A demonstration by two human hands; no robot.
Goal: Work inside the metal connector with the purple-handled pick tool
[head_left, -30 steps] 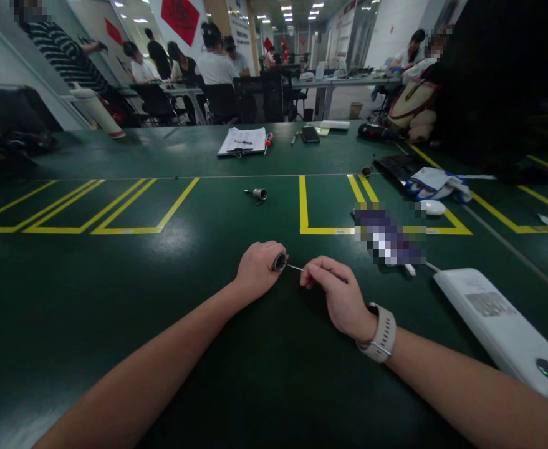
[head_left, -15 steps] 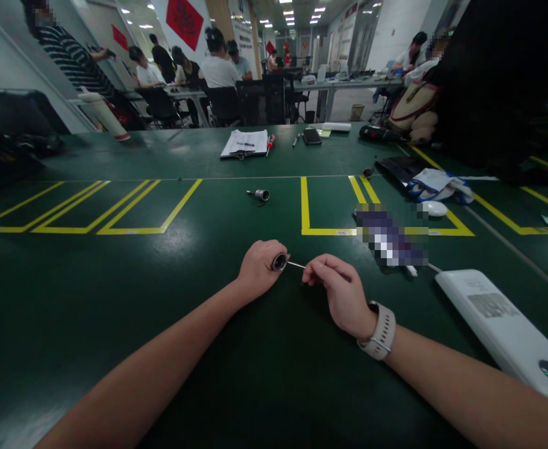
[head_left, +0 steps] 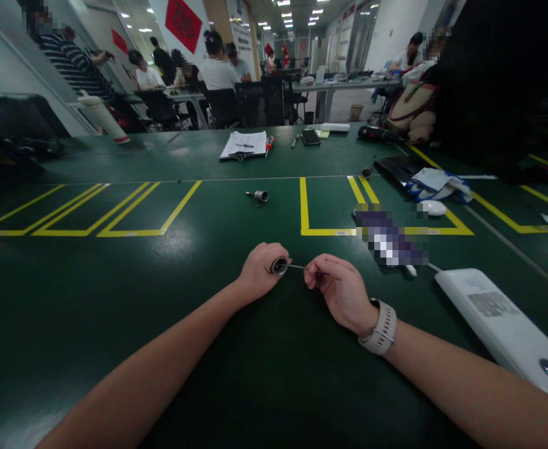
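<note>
My left hand (head_left: 260, 271) is closed around a short round metal part (head_left: 278, 267), its hollow dark end facing me. Between the thumb and fingers of my right hand (head_left: 336, 284) is a thin metal rod (head_left: 297, 267), perhaps a hex key. The rod's far end meets the round part at its right side; whether it enters a hole there cannot be seen. A tiny dark piece (head_left: 302, 285) lies on the table just below the right fingertips. Farther off, a similar metal part with a thin shaft (head_left: 259, 196) rests on its side.
Yellow tape frames (head_left: 305, 212) mark the green table. On the right are a white power bank (head_left: 502, 330), a phone-like device (head_left: 388, 237), a white mouse (head_left: 432, 207) and gloves (head_left: 439, 186). A clipboard (head_left: 244, 144) lies toward the back. Several people sit beyond.
My right hand has turned slightly, with its fingers lifted a little around the rod. The left hand holds the round part in nearly the same place.
</note>
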